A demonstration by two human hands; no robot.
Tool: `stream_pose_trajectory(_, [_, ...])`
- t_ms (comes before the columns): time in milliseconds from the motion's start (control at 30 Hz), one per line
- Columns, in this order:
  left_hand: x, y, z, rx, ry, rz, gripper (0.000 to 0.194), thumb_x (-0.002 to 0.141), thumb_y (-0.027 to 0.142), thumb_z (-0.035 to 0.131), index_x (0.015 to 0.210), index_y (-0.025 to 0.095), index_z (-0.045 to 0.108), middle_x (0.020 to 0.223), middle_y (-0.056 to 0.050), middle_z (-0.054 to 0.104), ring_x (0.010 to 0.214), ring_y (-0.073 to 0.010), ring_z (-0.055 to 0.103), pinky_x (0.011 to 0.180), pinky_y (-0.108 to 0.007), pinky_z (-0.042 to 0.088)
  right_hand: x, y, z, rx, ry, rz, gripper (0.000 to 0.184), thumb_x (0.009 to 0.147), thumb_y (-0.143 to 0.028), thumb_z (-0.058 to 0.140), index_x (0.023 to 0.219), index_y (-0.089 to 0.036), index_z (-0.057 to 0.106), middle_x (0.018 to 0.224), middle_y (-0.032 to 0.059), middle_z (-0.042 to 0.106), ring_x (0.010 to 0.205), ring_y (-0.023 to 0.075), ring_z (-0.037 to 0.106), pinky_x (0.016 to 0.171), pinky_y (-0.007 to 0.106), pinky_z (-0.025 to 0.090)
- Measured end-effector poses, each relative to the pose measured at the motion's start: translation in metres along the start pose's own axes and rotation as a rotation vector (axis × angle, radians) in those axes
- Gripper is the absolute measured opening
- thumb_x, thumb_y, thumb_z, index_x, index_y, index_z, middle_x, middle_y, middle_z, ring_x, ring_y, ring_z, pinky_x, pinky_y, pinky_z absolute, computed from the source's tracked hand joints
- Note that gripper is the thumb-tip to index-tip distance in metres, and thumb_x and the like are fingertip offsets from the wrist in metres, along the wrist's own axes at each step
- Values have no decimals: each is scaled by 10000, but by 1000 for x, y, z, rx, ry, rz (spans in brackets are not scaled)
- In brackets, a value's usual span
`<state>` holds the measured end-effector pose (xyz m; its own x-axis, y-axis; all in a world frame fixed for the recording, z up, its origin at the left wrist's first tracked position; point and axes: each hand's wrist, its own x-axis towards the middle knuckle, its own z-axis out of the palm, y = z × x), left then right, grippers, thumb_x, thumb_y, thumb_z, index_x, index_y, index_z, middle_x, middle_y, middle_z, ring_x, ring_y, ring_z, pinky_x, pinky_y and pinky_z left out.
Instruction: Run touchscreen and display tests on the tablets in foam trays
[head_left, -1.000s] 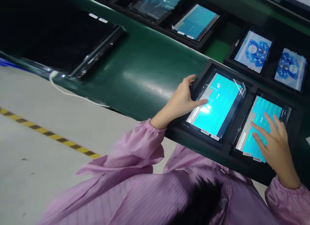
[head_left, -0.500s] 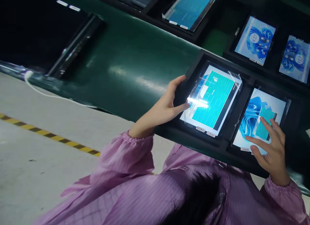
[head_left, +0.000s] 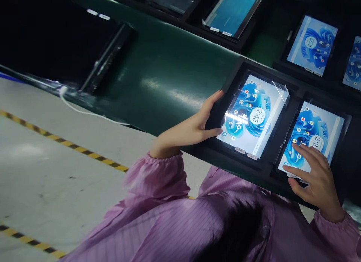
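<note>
Two lit tablets lie side by side in a black foam tray [head_left: 229, 83] in front of me. On the nearer left tablet [head_left: 255, 117] is a home screen with blue swirls, app icons and a clock reading 2:43. My left hand [head_left: 194, 128] is open at its left side, the thumb at the screen's edge and the fingers along the tray. A similar home screen shows on the right tablet [head_left: 324, 123]. Over its lower part, my right hand [head_left: 320, 177] is open with fingers spread; whether a fingertip touches the glass I cannot tell.
Beyond the tray, other lit tablets sit in black holders, among them a blue-screened tablet [head_left: 232, 14] and a tablet showing 4:27 [head_left: 313, 46]. A large dark panel [head_left: 50, 36] lies left on the green bench top [head_left: 169, 66]. A white cable [head_left: 81, 111] hangs at the bench edge.
Both screens have gone from teal windows, full-size on the left and shrunken on the right, to home screens with icons. My hands stay by the same tablets; the view has shifted slightly left.
</note>
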<state>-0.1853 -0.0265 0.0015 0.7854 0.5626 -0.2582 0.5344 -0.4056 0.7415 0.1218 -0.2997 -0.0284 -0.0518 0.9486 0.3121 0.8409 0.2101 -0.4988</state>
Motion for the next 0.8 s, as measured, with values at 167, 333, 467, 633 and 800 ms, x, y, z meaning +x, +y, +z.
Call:
stream_pose_trajectory(167, [0, 4, 1, -2, 1, -12, 1135, 925, 511, 748, 1735, 257, -4, 1827, -103, -5, 1685, -402, 11, 1377, -606, 91, -2, 2, 0, 3, 12, -12, 190, 1017, -344, 632, 1011, -280, 810, 1484, 75, 635, 1407, 332, 558, 1176, 558, 439])
stream_pose_trajectory(333, [0, 5, 6, -13, 22, -11, 1155, 900, 545, 768, 1734, 254, 23, 1823, -108, -4, 1686, -398, -1, 1387, -567, 80, -5, 6, -3, 31, 123, -62, 176, 1019, -321, 633, 1129, -278, 764, 1472, 65, 625, 1390, 297, 568, 1112, 473, 484])
stream_pose_trajectory(467, [1, 4, 7, 9, 28, -14, 1129, 902, 465, 758, 1732, 263, 20, 1821, -115, 2, 1687, -391, 21, 1382, -580, 91, -4, 8, -5, 12, 138, -67, 176, 1019, -297, 631, 1145, -272, 751, 1483, 62, 616, 1382, 290, 573, 1089, 458, 504])
stream_pose_trajectory(633, [0, 5, 8, 14, 34, -10, 1083, 938, 456, 716, 1730, 256, 5, 1823, -114, -1, 1690, -376, 16, 1383, -575, 89, -4, 7, -6, -1, 171, -67, 187, 1005, -268, 635, 1149, -277, 756, 1500, 50, 614, 1335, 292, 615, 1055, 458, 532])
stream_pose_trajectory(800, [0, 4, 10, 0, 63, -22, 1015, 991, 562, 659, 1733, 252, 38, 1824, -114, 17, 1689, -381, 35, 1384, -576, 74, -5, 6, -8, 13, 179, -22, 183, 996, -262, 645, 1125, -296, 770, 1531, 26, 595, 1332, 298, 621, 1035, 462, 544])
